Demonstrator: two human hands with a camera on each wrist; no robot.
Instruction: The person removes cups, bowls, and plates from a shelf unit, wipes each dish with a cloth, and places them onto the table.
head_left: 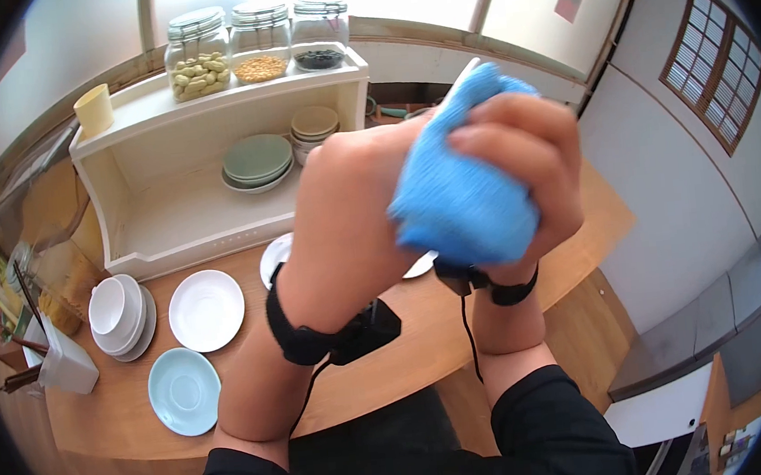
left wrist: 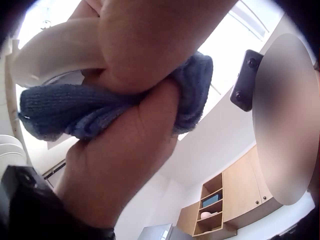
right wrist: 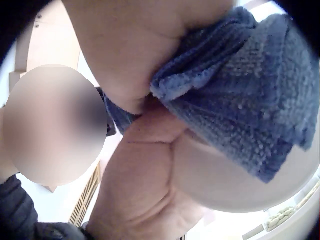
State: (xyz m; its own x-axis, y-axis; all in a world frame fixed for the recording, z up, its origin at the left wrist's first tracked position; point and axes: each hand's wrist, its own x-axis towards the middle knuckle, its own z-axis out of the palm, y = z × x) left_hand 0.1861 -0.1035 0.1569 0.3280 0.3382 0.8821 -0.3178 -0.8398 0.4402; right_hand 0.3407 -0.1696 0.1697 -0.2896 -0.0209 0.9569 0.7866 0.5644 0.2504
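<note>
Both hands are raised together over the table at the centre of the head view. My right hand (head_left: 541, 156) grips a bunched blue cloth (head_left: 463, 199), its fingers curled over the fabric. My left hand (head_left: 351, 208) holds a white dish, with its fingertips hidden behind the cloth. Only a thin edge of the white dish (head_left: 460, 86) shows above the cloth in the head view. Seen from the left wrist, the dish (left wrist: 57, 52) has a broad curved rim, and the cloth (left wrist: 65, 110) lies against it. In the right wrist view the cloth (right wrist: 260, 95) overlaps the pale dish (right wrist: 225, 185).
On the wooden table (head_left: 391, 363) stand a white plate (head_left: 206, 310), a light blue plate (head_left: 186, 392), stacked white dishes (head_left: 120, 310) and a chopstick holder (head_left: 70, 364). Behind is a white shelf (head_left: 156, 212) with green dishes (head_left: 256, 158), bowls, glass jars (head_left: 199, 59) and a yellow cup (head_left: 94, 110).
</note>
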